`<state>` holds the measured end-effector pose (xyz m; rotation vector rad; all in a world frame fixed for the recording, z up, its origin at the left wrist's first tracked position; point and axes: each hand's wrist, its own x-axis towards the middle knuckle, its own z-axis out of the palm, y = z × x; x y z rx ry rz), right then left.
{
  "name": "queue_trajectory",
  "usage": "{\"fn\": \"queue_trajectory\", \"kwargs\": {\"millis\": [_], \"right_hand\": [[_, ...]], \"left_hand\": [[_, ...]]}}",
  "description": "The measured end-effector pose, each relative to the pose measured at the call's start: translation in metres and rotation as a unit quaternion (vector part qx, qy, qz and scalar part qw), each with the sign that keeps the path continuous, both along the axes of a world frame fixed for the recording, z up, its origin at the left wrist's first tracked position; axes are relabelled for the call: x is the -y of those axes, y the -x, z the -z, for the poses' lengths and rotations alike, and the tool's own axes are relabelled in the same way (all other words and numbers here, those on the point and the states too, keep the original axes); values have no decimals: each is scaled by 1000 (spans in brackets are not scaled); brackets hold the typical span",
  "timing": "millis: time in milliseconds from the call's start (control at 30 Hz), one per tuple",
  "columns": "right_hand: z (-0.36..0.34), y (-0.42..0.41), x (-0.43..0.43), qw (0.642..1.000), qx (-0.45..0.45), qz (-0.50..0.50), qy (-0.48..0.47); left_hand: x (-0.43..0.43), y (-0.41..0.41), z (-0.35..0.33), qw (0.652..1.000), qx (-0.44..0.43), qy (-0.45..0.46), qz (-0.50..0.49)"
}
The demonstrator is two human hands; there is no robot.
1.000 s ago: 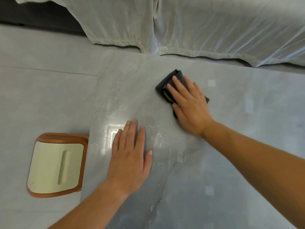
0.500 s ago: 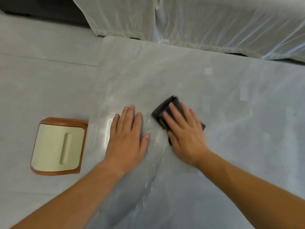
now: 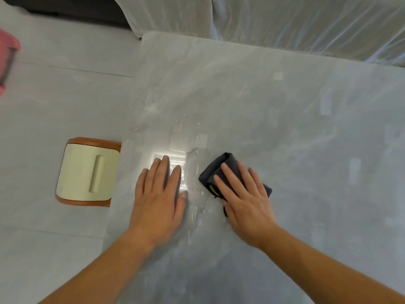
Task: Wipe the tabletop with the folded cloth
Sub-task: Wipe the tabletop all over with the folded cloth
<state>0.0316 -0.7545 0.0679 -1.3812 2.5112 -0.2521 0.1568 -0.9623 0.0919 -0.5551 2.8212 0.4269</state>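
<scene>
Both hands flat; cloth [image 3: 221, 170] well inside tabletop [image 3: 285, 132] edges.

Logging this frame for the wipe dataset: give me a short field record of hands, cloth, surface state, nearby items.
left hand: flat on tabletop, empty
right hand: palm down, pressing folded cloth
folded cloth: dark, yellow-green tag showing, on tabletop
tabletop: grey, water droplets between the hands
stool: cream seat, brown rim, on floor left of table
</scene>
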Motion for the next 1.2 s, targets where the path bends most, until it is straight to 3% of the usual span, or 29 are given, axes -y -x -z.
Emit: {"fn": "queue_trajectory", "kwargs": {"millis": [100, 233, 300, 433, 533, 667, 767, 867, 967, 1067, 1133, 1200], "right_hand": [[1, 32, -9, 1000, 1, -21, 11], [1, 50, 9, 985, 11, 174, 16], [1, 20, 11, 980, 4, 197, 12], [-5, -67, -18, 999, 11, 52, -3], [-3, -61, -30, 1000, 9, -9, -3], [-1, -41, -7, 987, 14, 159, 23], [-2, -87, 0, 971, 17, 236, 28], [-2, -159, -18, 992, 14, 128, 15], [0, -172, -37, 999, 15, 37, 9], [-2, -153, -35, 989, 12, 147, 29], [-4, -153, -24, 959, 29, 278, 37], [-4, -180, -10, 937, 29, 345, 40]], "left_hand": [[0, -3, 3, 1000, 6, 6, 7], [-1, -3, 2, 1000, 9, 2, 0], [0, -4, 1, 1000, 12, -8, 2], [3, -15, -5, 1000, 7, -25, 10], [0, -31, -10, 1000, 1, -30, 6], [2, -63, -11, 1000, 1, -26, 8], [6, -90, -10, 1000, 7, -20, 10], [8, -113, -8, 999, 19, -12, 30], [7, -128, -5, 999, 15, -7, 52], [2, -143, -3, 997, 7, -17, 69], [0, -150, -1, 997, 6, -16, 77], [-1, -153, 3, 997, 8, -20, 79]]}}
